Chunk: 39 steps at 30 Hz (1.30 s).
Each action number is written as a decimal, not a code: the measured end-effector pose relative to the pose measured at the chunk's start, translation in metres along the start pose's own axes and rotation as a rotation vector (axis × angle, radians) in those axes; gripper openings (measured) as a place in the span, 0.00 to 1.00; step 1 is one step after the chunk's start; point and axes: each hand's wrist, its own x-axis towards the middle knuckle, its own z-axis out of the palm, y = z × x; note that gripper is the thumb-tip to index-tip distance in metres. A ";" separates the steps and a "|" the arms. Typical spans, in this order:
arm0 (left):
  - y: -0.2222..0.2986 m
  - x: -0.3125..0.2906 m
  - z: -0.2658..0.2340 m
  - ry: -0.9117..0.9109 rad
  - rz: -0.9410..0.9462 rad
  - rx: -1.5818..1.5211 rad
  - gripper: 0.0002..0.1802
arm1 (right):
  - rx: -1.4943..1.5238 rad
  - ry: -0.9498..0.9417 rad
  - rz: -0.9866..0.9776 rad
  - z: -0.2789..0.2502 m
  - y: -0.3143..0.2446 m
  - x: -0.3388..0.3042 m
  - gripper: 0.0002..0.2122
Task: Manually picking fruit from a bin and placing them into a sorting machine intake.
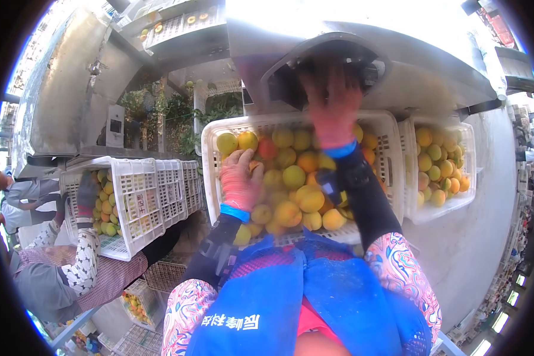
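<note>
A white plastic crate [210, 172] of yellow-orange peaches [293, 177] stands right in front of me. My left hand [241, 183], in a pink glove with a blue wrist band, rests among the fruit on the crate's left side. Its fingers curl around an orange-red peach [254, 167], only partly seen. Farther forward, my right hand [336, 113] reaches over the crate into the dark opening [355, 59] of a metal machine. It is gloved alike and smeared by motion. Its fingertips are lost in the shadow, so whatever they hold is hidden.
Another white crate of peaches [439, 160] stands to the right. On the left, a co-worker's gloved hand [88, 196] reaches into a tilted white crate [137, 204] of fruit. The machine's shiny metal housing [421, 77] overhangs the crates' far side. Leafy branches [154, 113] lie beyond at left.
</note>
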 end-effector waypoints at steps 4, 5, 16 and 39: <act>0.006 0.030 0.011 -0.087 0.249 0.397 0.31 | 0.213 -0.375 -0.003 -0.003 0.011 -0.083 0.19; 0.009 0.036 0.024 -0.088 0.337 0.503 0.31 | 0.160 -0.516 0.052 0.004 0.005 -0.097 0.21; -0.066 0.067 0.125 -0.148 0.202 0.477 0.32 | 0.209 -0.569 0.410 0.102 0.010 -0.140 0.24; 0.072 0.032 -0.039 -0.192 -0.301 -1.994 0.49 | 0.500 -0.336 0.202 -0.068 -0.036 -0.034 0.39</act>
